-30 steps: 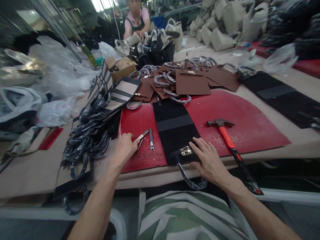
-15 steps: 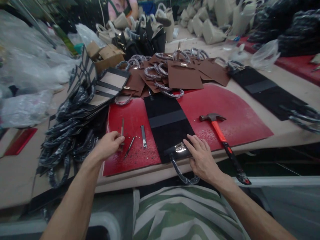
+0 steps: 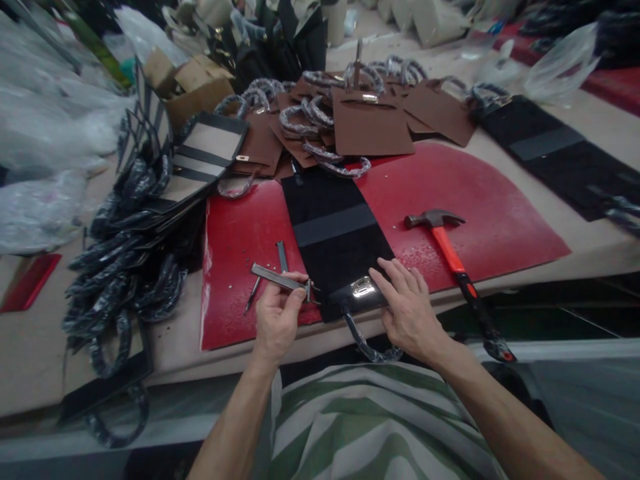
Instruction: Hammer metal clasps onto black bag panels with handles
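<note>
My left hand (image 3: pixel 279 317) is closed around a flat metal bar tool (image 3: pixel 274 276) with a short crosspiece at its right end, near the left edge of a black bag panel (image 3: pixel 345 257). Fingers outstretched, my right hand (image 3: pixel 411 305) rests on the panel's lower right edge, beside a shiny metal clasp (image 3: pixel 363 287). A plastic-wrapped handle (image 3: pixel 367 343) hangs from the panel over the table edge. Partly behind my left hand lie a thin pointed tool (image 3: pixel 251 297) and a second flat metal tool (image 3: pixel 281 255).
A claw hammer (image 3: pixel 449 252) lies to the right on the red mat (image 3: pixel 465 193), its handle jutting past the table edge. Black bag pieces (image 3: pixel 150 213) are heaped at left. Brown bag pieces (image 3: pixel 373 127) lie behind, and another black panel (image 3: pixel 550 147) lies at right.
My left hand has moved right toward the black panel, and the bar tool has swung from upright to slanting sideways. My right hand stays by the clasp. The view has tipped downward.
</note>
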Tool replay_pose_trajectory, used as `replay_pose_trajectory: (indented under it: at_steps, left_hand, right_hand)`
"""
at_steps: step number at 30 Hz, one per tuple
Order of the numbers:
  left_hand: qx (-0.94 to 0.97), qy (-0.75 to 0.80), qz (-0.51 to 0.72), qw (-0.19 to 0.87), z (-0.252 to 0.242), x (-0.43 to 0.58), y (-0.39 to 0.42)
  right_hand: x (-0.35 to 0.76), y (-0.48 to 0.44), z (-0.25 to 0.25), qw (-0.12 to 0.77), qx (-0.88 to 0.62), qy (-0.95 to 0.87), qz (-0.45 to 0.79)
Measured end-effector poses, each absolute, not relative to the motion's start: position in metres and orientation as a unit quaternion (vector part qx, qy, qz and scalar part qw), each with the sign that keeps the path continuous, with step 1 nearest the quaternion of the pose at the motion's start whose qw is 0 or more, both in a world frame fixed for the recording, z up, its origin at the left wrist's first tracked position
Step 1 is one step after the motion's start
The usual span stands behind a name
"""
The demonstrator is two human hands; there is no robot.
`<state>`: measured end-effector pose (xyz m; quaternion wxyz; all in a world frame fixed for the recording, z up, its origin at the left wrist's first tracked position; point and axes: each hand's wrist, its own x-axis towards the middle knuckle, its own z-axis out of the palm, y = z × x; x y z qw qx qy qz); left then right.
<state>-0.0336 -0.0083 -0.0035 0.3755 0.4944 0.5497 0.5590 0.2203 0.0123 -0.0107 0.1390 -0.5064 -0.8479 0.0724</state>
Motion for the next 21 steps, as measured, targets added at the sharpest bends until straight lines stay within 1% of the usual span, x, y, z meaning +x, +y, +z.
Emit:
replay_pose_trajectory:
  at_steps: [5, 10, 15, 19, 21]
  left_hand:
    - [0.544, 0.531, 0.563, 0.323, -0.011, -0.025, -0.015]
    - [0.54, 0.53, 0.566, 0.326, -0.019, -0.022, -0.016]
    - [0.491, 0.556, 0.565, 0.362, -0.015, -0.02, -0.018]
    - [0.469, 0.558, 0.577, 0.37, -0.013, -0.021, -0.02]
    - [0.46, 0.555, 0.588, 0.368, -0.014, -0.021, -0.02]
  right_hand:
    - [0.22, 0.013, -0.011, 0.148, -0.509, -0.844, 0.079]
    - [0.221, 0.014, -0.011, 0.151, -0.508, -0.844, 0.084]
    - [0.222, 0.011, -0.011, 0.174, -0.501, -0.842, 0.098]
    - [0.223, -0.002, -0.008, 0.241, -0.575, -0.778, 0.069]
    - [0.223, -0.012, -0.005, 0.247, -0.62, -0.743, 0.051]
